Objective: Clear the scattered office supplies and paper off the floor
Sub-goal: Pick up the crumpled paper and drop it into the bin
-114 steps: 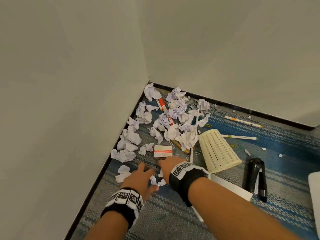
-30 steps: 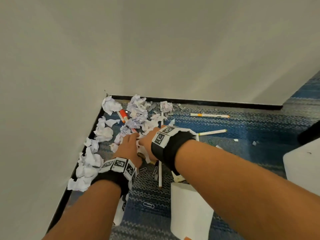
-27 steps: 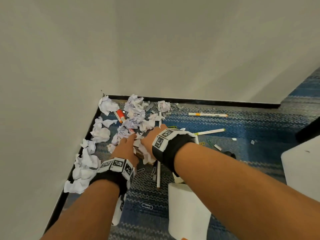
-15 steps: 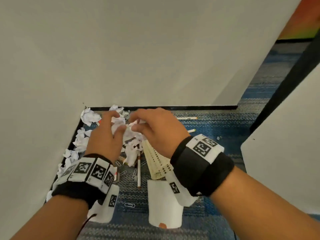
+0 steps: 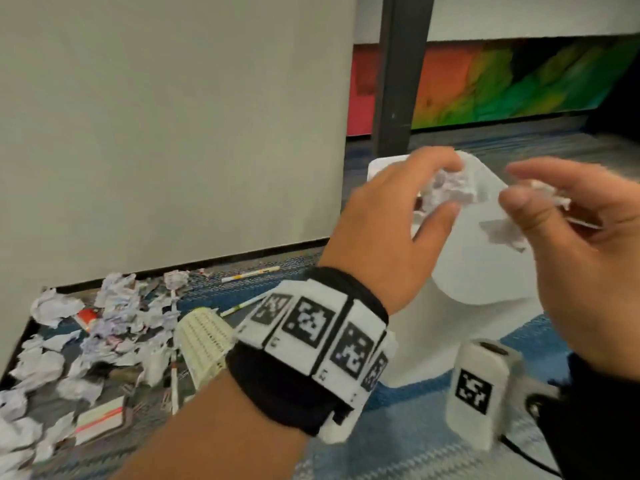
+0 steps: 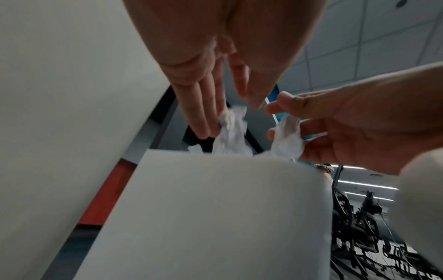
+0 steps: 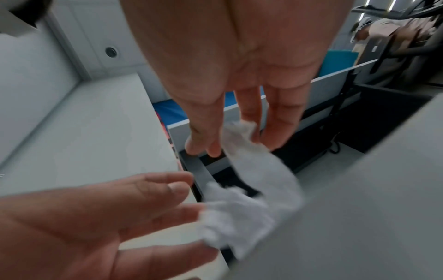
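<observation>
Blue-grey striped carpet [image 5: 398, 441] in a corner of plain white wall [image 5: 173, 116], with a tall white plastic bin [image 5: 464, 289] standing to the right of the mess.

Left hand [image 5: 388, 233] and right hand [image 5: 581, 265] are both over the bin mouth. Fingers on both are spread and mostly straight, not clamped. Crumpled white paper wads [image 5: 450, 190] sit loose at the fingertips and look mid-drop into the bin; whether any wad touches a finger is hard to tell through the blur.

Progress: early. This handful is as good as binned.

Remaining on the floor, well apart from the bin:
- large pile of crumpled paper balls [image 5: 114, 323] along the skirting
- cream perforated mesh cup [image 5: 204, 341] lying on its side
- white pens [image 5: 251, 274], one orange-banded
- orange-capped marker [image 5: 86, 317]
- small white box with orange stripe [image 5: 100, 420]
- paper clips, too small to count

Several more trips look needed.
</observation>
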### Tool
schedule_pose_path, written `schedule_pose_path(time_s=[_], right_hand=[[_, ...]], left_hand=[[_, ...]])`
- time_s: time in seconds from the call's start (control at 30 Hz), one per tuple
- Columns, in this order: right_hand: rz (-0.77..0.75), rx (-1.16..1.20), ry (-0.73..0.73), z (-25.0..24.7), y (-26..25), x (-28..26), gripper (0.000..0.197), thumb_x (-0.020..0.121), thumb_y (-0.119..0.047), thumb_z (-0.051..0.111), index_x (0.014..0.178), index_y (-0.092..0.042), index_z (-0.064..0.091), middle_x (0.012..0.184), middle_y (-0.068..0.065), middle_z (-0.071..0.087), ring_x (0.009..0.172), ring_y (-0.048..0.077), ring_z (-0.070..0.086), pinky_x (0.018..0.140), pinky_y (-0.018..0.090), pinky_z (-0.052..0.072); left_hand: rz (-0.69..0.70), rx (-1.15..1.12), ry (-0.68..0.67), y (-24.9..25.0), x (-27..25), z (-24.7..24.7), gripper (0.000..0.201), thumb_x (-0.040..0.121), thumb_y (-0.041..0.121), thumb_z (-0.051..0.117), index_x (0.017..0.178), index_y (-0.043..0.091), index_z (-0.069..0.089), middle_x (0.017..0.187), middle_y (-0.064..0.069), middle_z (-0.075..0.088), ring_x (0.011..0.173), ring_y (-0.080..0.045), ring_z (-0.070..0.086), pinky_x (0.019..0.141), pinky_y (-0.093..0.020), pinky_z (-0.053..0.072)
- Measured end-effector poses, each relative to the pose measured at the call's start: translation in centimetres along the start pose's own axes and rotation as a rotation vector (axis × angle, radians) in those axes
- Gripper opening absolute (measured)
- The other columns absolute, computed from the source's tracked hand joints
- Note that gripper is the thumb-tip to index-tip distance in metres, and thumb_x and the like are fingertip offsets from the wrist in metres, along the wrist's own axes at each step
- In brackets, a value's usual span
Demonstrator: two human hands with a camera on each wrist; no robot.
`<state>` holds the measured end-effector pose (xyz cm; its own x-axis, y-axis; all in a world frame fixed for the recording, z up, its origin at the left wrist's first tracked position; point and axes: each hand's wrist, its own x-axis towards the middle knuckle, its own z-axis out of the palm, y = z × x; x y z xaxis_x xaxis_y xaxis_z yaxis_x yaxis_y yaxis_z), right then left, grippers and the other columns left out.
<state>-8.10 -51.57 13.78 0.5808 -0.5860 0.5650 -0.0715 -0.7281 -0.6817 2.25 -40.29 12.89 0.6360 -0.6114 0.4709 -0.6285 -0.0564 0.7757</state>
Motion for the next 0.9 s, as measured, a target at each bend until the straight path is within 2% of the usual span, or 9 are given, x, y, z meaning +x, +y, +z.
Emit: schedule_pose_path(time_s=[0.07, 0.17, 0.23, 0.27, 0.33, 0.5, 0.67, 0.77, 0.9], right_hand=[[0.028, -0.027, -0.009, -0.2, 0.5, -0.6, 0.017, 0.080, -0.059, 0.056, 0.098, -0.056, 0.057, 0.097, -0.005, 0.067, 0.088, 0.020, 0.063, 0.078, 0.045, 0.053], [0.036, -0.009, 0.014, 0.2, -0.3, -1.0, 0.010, 0.083, -0.049, 0.057, 0.092, -0.053, 0.058, 0.094, -0.017, 0.065, 0.086, 0.011, 0.061, 0.079, 0.040, 0.053], [-0.015, 0.068, -0.058, 1.4, -2.0, -1.9, 0.008, 0.085, -0.039, 0.058, 0.088, -0.045, 0.061, 0.088, -0.023, 0.063, 0.077, 0.005, 0.059, 0.072, 0.022, 0.050], [-0.041, 0.125, -0.130, 2.5, -3.1, -2.7, 0.008, 0.084, -0.035, 0.060, 0.087, -0.041, 0.063, 0.082, -0.021, 0.064, 0.073, 0.004, 0.059, 0.067, 0.014, 0.047], [-0.058, 0.225, -0.357, 5.9, -5.1, -4.4, 0.007, 0.082, -0.031, 0.062, 0.085, -0.035, 0.068, 0.075, -0.015, 0.066, 0.073, 0.005, 0.060, 0.063, 0.010, 0.045], [-0.095, 0.072, -0.959, 18.6, -6.3, -8.5, 0.013, 0.087, -0.030, 0.057, 0.095, -0.028, 0.068, 0.084, -0.010, 0.068, 0.078, 0.006, 0.059, 0.074, 0.022, 0.046], [-0.261, -0.172, -1.309, 30.2, -7.4, -11.8, 0.024, 0.091, -0.025, 0.050, 0.106, -0.016, 0.066, 0.106, 0.007, 0.067, 0.101, 0.026, 0.061, 0.085, 0.032, 0.048], [-0.443, -0.319, -1.450, 35.4, -9.2, -13.2, 0.031, 0.090, -0.022, 0.051, 0.119, -0.013, 0.057, 0.116, 0.012, 0.060, 0.108, 0.031, 0.058, 0.084, 0.033, 0.046], [-0.695, -0.443, -1.533, 39.8, -11.5, -15.2, 0.043, 0.091, -0.030, 0.047, 0.134, -0.022, 0.045, 0.125, 0.015, 0.051, 0.109, 0.036, 0.054, 0.077, 0.037, 0.044]], left_hand=[[0.004, 0.051, -0.056, -0.6, -0.7, 0.9, 0.021, 0.090, 0.016, 0.055, 0.110, 0.022, 0.061, 0.110, 0.009, 0.064, 0.098, -0.007, 0.061, 0.088, -0.032, 0.051], [-0.015, 0.083, 0.008, -2.0, -2.3, -0.1, 0.017, 0.091, 0.018, 0.054, 0.103, 0.023, 0.065, 0.100, 0.013, 0.067, 0.091, 0.000, 0.061, 0.084, -0.024, 0.051], [-0.073, 0.130, 0.068, -3.6, -4.0, -1.9, 0.014, 0.090, 0.020, 0.054, 0.098, 0.025, 0.065, 0.091, 0.013, 0.067, 0.084, -0.002, 0.061, 0.076, -0.019, 0.050], [-0.113, 0.162, 0.090, -4.7, -4.9, -3.1, 0.013, 0.090, 0.021, 0.054, 0.096, 0.025, 0.065, 0.087, 0.012, 0.067, 0.081, -0.003, 0.060, 0.073, -0.018, 0.049], [-0.220, 0.253, 0.111, -7.3, -7.4, -5.7, 0.011, 0.087, 0.021, 0.055, 0.093, 0.025, 0.064, 0.080, 0.009, 0.066, 0.074, -0.006, 0.059, 0.065, -0.016, 0.046], [-0.711, 0.568, 0.059, -15.3, -15.5, -13.4, 0.007, 0.086, 0.023, 0.057, 0.085, 0.030, 0.056, 0.065, 0.007, 0.056, 0.062, -0.008, 0.052, 0.060, -0.026, 0.041], [-1.096, 0.721, -0.008, -21.5, -22.8, -20.4, 0.004, 0.086, 0.022, 0.056, 0.086, 0.025, 0.054, 0.085, 0.001, 0.059, 0.076, -0.016, 0.055, 0.068, -0.027, 0.042], [-1.195, 0.787, -0.049, -24.1, -25.0, -22.7, 0.008, 0.086, 0.018, 0.054, 0.090, 0.025, 0.056, 0.101, -0.006, 0.060, 0.092, -0.025, 0.058, 0.080, -0.034, 0.047], [-1.213, 0.817, -0.004, -26.8, -25.7, -24.7, 0.040, 0.084, 0.002, 0.050, 0.120, 0.019, 0.051, 0.129, -0.012, 0.041, 0.104, -0.033, 0.055, 0.087, -0.040, 0.047]])
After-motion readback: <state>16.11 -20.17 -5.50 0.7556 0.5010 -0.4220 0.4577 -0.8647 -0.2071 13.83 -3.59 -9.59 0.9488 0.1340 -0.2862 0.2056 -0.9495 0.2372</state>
